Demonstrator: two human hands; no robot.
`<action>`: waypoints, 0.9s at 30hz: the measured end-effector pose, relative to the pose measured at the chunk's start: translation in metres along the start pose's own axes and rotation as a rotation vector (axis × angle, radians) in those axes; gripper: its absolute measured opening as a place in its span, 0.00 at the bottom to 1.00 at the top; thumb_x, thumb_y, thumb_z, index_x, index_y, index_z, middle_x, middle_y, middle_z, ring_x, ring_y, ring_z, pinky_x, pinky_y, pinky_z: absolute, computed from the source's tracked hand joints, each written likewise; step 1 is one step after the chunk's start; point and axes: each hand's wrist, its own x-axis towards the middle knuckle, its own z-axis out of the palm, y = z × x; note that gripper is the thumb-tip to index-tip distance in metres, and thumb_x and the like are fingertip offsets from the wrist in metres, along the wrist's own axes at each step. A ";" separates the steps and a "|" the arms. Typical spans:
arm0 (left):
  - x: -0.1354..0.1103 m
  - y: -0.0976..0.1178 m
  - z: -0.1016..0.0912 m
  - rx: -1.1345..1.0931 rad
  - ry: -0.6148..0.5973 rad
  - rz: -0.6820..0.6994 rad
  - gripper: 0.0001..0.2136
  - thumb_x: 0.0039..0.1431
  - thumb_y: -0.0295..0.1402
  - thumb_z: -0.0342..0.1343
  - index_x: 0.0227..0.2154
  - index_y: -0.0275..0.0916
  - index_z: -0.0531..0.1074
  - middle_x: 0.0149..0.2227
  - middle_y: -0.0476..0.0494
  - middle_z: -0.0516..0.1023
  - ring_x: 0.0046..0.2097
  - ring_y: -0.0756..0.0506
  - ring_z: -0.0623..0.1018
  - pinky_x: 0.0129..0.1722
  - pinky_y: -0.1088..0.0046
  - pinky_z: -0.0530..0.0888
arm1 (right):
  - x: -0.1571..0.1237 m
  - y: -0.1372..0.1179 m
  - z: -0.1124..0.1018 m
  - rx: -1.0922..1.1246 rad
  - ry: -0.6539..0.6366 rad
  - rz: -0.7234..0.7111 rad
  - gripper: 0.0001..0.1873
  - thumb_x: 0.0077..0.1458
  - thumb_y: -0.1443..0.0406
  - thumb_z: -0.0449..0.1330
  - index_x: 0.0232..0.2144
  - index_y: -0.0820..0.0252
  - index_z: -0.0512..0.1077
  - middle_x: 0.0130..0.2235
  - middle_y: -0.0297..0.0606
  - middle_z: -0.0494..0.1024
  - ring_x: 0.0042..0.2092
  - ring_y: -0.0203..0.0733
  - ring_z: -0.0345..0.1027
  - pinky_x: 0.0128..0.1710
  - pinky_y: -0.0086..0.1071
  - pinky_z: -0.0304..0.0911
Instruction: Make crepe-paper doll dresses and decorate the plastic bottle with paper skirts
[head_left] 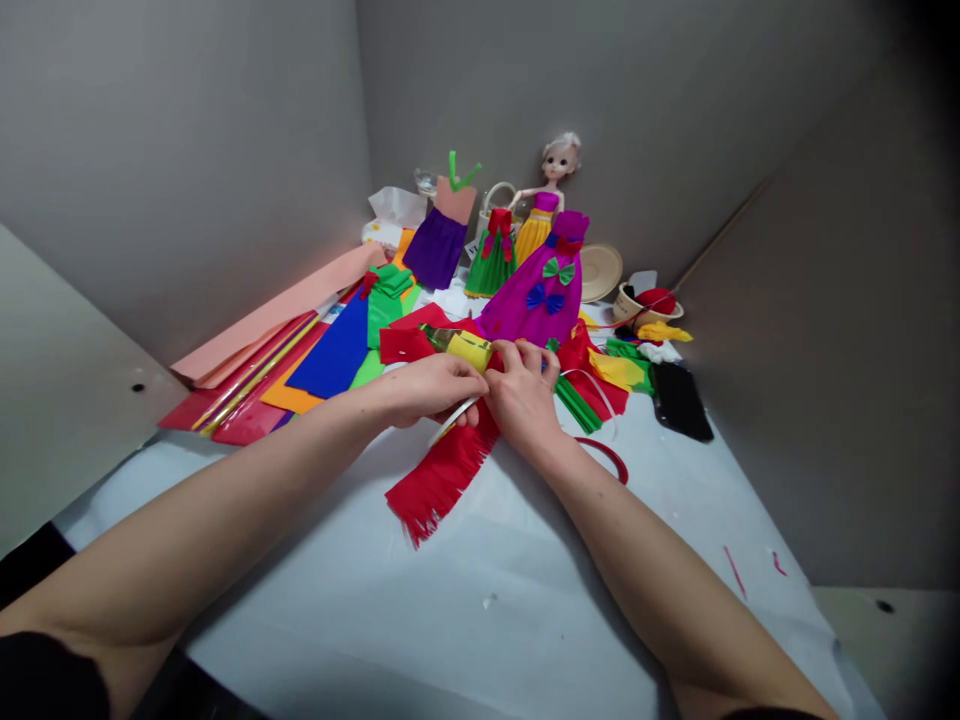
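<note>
In the head view, the left hand (431,390) and right hand (523,395) curl narrowly together, pinching a thin white strip (454,420) above a fringed red crepe paper (442,475) lying on the desk (480,620). A yellow-labelled bottle (457,345) lies just beyond the hands, near a magenta paper dress (534,290); a doll (555,170) stands behind.

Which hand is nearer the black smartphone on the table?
Right. The right hand is to the left of the black smartphone, not touching it; the left hand is farther left, beyond the right hand.
</note>
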 end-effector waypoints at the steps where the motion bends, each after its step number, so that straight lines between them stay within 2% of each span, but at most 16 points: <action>1: 0.000 0.002 0.000 -0.008 -0.004 -0.014 0.05 0.54 0.33 0.55 0.26 0.39 0.72 0.20 0.48 0.74 0.21 0.51 0.69 0.21 0.75 0.58 | 0.000 0.000 0.001 0.000 -0.003 0.002 0.16 0.63 0.67 0.52 0.30 0.58 0.79 0.60 0.41 0.68 0.60 0.55 0.49 0.58 0.52 0.38; 5: 0.001 0.003 0.000 -0.014 -0.008 -0.057 0.05 0.55 0.31 0.54 0.25 0.38 0.70 0.20 0.48 0.74 0.20 0.52 0.67 0.20 0.76 0.57 | 0.000 -0.001 0.003 -0.002 -0.006 -0.015 0.16 0.63 0.67 0.51 0.32 0.57 0.79 0.60 0.41 0.67 0.60 0.57 0.48 0.58 0.53 0.39; 12: 0.004 0.002 0.000 -0.055 -0.016 -0.058 0.06 0.54 0.31 0.56 0.23 0.38 0.69 0.20 0.47 0.75 0.23 0.51 0.72 0.21 0.78 0.62 | -0.001 -0.003 0.007 0.005 -0.012 -0.007 0.17 0.64 0.68 0.50 0.33 0.54 0.79 0.62 0.38 0.66 0.62 0.56 0.48 0.60 0.54 0.38; 23: 0.007 0.003 0.001 -0.053 -0.037 -0.088 0.08 0.56 0.32 0.56 0.23 0.37 0.68 0.20 0.47 0.75 0.20 0.53 0.68 0.21 0.77 0.60 | 0.000 -0.003 0.006 0.061 -0.044 -0.003 0.16 0.63 0.68 0.50 0.35 0.54 0.79 0.63 0.38 0.65 0.63 0.55 0.47 0.62 0.53 0.32; 27: 0.009 0.002 0.001 -0.036 -0.052 -0.078 0.08 0.57 0.32 0.55 0.23 0.37 0.68 0.20 0.47 0.75 0.20 0.53 0.67 0.20 0.76 0.59 | -0.001 -0.001 0.006 0.017 0.002 -0.015 0.18 0.63 0.70 0.48 0.36 0.56 0.78 0.62 0.42 0.65 0.63 0.55 0.48 0.62 0.54 0.33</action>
